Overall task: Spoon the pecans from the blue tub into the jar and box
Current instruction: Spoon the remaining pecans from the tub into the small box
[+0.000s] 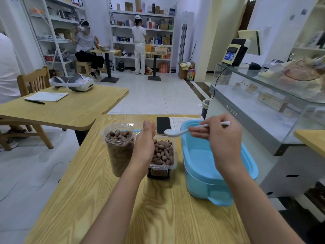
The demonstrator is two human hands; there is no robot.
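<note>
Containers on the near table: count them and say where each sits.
3. The clear jar stands at left, the clear box in the middle behind the left hand, the blue tub at right.

A single head-worn view looks forward and down (close over the wooden table (98, 199)) into the room.

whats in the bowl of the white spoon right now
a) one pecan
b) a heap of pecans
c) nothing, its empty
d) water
c: the white spoon, held by the right hand above the blue tub, shows a bare white bowl, while the pecans sit in the jar and the box.
</note>
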